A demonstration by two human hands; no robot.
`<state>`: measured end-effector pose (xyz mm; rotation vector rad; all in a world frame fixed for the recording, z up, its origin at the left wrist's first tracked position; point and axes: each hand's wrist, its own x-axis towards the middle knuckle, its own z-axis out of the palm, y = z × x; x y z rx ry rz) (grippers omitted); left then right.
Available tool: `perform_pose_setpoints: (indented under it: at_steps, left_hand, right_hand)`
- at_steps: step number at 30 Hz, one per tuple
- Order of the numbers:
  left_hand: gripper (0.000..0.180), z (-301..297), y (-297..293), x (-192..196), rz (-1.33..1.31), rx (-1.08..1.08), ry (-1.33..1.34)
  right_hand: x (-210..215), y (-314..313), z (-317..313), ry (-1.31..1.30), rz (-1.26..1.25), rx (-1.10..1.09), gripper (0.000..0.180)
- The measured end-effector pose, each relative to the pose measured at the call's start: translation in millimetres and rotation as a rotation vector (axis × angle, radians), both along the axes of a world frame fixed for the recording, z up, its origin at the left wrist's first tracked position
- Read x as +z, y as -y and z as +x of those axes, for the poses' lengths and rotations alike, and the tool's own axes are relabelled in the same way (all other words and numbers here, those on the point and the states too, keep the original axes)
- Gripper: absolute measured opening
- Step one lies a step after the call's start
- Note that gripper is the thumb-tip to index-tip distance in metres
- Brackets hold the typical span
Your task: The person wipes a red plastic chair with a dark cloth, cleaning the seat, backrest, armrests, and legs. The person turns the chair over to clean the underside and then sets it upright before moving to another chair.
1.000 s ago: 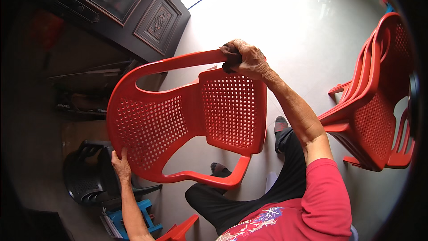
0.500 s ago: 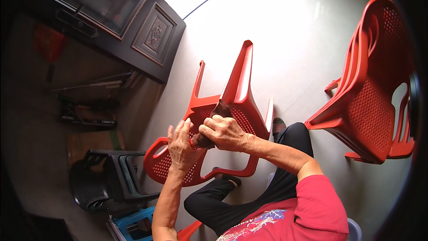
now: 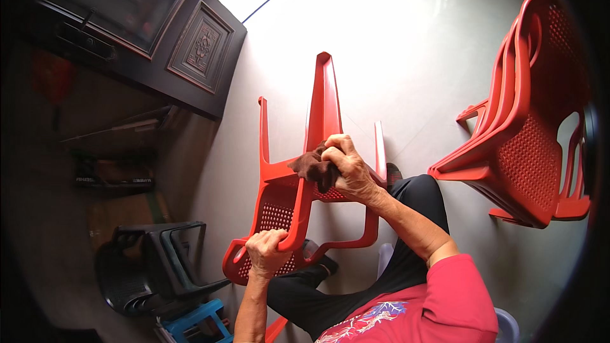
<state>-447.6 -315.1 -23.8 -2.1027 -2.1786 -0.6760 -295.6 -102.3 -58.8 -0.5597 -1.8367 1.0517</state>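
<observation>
A red plastic chair (image 3: 276, 215) lies tipped over before me, its legs pointing up and away. My left hand (image 3: 266, 252) is closed round the near end of one of its legs. My right hand (image 3: 350, 169) clutches a dark brown cloth (image 3: 316, 168), which is pressed against that leg farther up, beside the seat's edge. Part of the leg is hidden under the cloth. The chair's near end hangs over my left shin.
To the right stands a stack of red chairs (image 3: 525, 152). At the left are dark stacked chairs (image 3: 143, 267), a blue plastic stool (image 3: 196, 325) and a cardboard box (image 3: 127, 216). A dark carved door (image 3: 202, 47) stands at the upper left.
My left hand has moved down and closed on the chair leg, from open fingers near the cloth. My right hand has shifted right with the cloth. The chair has turned.
</observation>
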Motion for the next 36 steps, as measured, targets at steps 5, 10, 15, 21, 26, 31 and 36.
perform_pose_setpoints:
  at_steps: [5,10,15,21,26,31,36]
  left_hand:
    - [0.015,1,18,-23,0.049,0.026,0.019]
    - [0.013,-2,22,-28,0.053,0.018,0.009]
    - [0.011,4,23,-30,0.028,0.01,-0.022]
    - [0.012,13,16,-25,-0.036,-0.001,-0.02]
    - [0.013,16,12,-23,-0.028,0.014,-0.033]
    - [0.014,25,16,-27,-0.038,0.044,-0.014]
    - [0.013,27,17,-30,-0.048,0.079,-0.005]
  right_hand:
    - [-22,-43,-37,0.369,0.361,-0.216,0.015]
    - [-39,-127,-80,0.628,0.329,-0.409,0.023]
    - [-42,-208,-111,0.532,-0.082,-0.751,0.026]
    - [-66,-182,-113,0.682,-0.068,-0.537,0.054]
    - [-50,-133,-81,0.664,-0.164,-0.228,0.065]
    - [-54,-12,-48,0.589,0.102,-0.367,0.061]
    - [-40,94,-18,0.144,0.027,-0.211,0.054]
